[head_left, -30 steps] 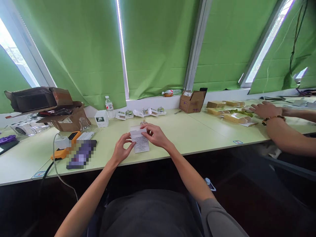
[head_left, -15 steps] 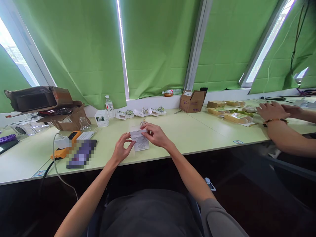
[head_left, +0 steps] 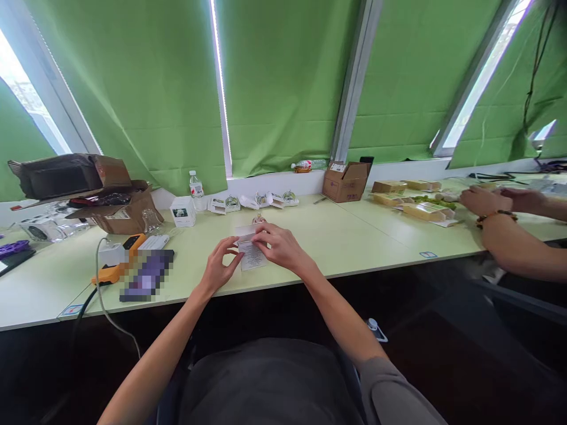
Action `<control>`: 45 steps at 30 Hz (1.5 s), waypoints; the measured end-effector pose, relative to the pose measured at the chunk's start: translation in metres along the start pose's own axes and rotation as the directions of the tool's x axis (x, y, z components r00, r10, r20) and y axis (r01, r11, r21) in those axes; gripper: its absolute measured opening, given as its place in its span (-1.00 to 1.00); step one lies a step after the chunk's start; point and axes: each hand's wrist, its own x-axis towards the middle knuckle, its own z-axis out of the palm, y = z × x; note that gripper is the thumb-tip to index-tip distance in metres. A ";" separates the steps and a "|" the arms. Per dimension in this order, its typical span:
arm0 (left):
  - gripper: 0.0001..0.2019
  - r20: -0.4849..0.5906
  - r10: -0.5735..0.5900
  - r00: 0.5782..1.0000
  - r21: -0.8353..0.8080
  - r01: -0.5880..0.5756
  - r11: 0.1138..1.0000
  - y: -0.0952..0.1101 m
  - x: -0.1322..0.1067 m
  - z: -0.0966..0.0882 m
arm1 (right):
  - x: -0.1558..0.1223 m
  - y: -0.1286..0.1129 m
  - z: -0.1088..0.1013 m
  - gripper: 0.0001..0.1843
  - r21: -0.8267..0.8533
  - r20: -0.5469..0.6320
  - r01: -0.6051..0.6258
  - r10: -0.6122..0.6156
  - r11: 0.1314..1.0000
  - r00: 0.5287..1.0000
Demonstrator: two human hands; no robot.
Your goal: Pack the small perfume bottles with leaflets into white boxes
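A small white printed paper leaflet is held just above the pale green table in front of me. My left hand pinches its left edge with thumb and fingertips. My right hand grips its top right part, fingers curled over the fold. A small round trinket lies on the table just behind the leaflet.
Open cardboard boxes and a phone with an orange device and cable lie to the left. A white box, water bottle and small packets line the back. Another person's hands work at tan boxes on the right.
The leaflet's top part has been folded further down, so it looks shorter. My right hand has slid slightly down over it. The other person's hands moved a little right.
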 end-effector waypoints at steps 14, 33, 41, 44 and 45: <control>-0.63 -0.008 -0.016 1.000 0.019 0.016 1.000 0.000 0.001 0.000 | 0.000 -0.005 0.000 -0.81 -0.118 0.051 0.015 -0.009 0.993 0.999; -0.59 -0.019 -0.019 1.000 -0.002 0.019 1.000 0.000 0.001 0.001 | -0.001 -0.011 -0.002 -0.78 -0.124 0.083 -0.060 0.070 0.990 0.994; -0.69 -0.009 -0.018 1.000 0.003 0.018 1.000 0.001 0.001 0.001 | 0.000 -0.011 0.003 -0.79 -0.170 0.145 -0.076 0.101 0.983 0.984; -0.62 -0.012 -0.022 1.000 0.018 0.022 1.000 0.002 0.001 0.001 | 0.001 -0.011 0.003 -0.80 -0.150 0.122 -0.073 0.091 0.986 0.988; -0.60 -0.009 -0.021 1.000 0.022 0.021 1.000 0.002 0.001 0.001 | 0.001 -0.011 0.003 -0.80 -0.140 0.114 -0.070 0.086 0.988 0.990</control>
